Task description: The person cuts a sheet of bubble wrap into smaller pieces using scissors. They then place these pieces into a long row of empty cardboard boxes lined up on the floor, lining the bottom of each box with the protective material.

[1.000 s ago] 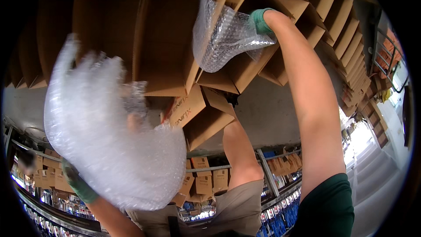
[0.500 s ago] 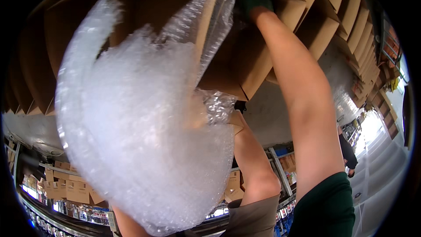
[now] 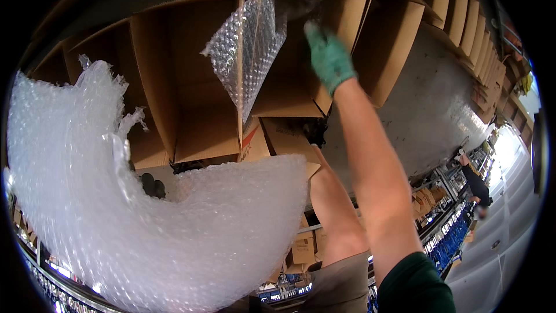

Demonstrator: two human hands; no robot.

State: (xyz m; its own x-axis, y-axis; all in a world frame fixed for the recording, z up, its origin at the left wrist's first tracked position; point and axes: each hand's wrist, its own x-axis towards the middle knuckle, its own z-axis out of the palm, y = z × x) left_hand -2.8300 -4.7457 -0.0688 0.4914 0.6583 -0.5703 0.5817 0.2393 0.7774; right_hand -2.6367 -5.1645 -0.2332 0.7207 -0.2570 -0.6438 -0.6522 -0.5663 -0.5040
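Note:
A large bundle of clear bubble wrap [image 3: 191,243] fills the lower left and curves up along the left side. Behind it, my left hand [image 3: 152,186] is mostly hidden; dark rounded shapes at the wrap's inner edge look like its gloved fingertips, closed on the wrap. In a green glove, my right hand [image 3: 329,58] is over an open cardboard box [image 3: 286,101]. Its fingers are stretched out, slightly blurred, with nothing seen in them. A pointed piece of bubble wrap [image 3: 255,52] hangs over the wall between this box and the neighbouring open box [image 3: 202,133].
More open cardboard boxes [image 3: 397,46] stand in rows at the far side and right. Grey floor [image 3: 399,133] shows beside them. My leg [image 3: 333,208] is below the boxes. Shelving with cartons [image 3: 302,250] lies behind, and another person [image 3: 476,188] is at the right.
The bubble wrap bundle has swung left and spread, uncovering more of the boxes. My right hand has come up out of the dark box interior into plain sight.

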